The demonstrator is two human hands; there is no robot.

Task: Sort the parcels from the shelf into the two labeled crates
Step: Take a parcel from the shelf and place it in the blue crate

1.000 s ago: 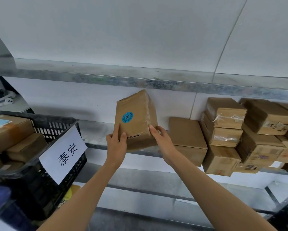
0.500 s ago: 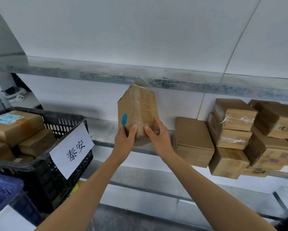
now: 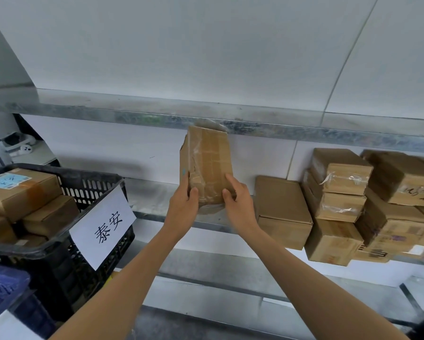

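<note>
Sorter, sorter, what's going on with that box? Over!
Left hand, right hand: both gripping. Taped brown cardboard parcel upright, at the metal shelf. Black plastic crate to the left, nothing between.

A parcel (image 3: 207,165) stands upright at the near edge of the middle shelf (image 3: 154,200), with the left hand (image 3: 182,207) gripping its left side and the right hand (image 3: 238,202) its right. Right of it, 1 box (image 3: 282,209) lies on the shelf, and farther right is a stack of boxes (image 3: 341,192). Left of the hands sits a crate (image 3: 93,182) with several packed boxes (image 3: 19,190) in it and a paper label (image 3: 103,227) on its near right wall. A 2nd crate (image 3: 2,288) lies nearer, at the left edge. An upper shelf (image 3: 157,116) runs above.
</note>
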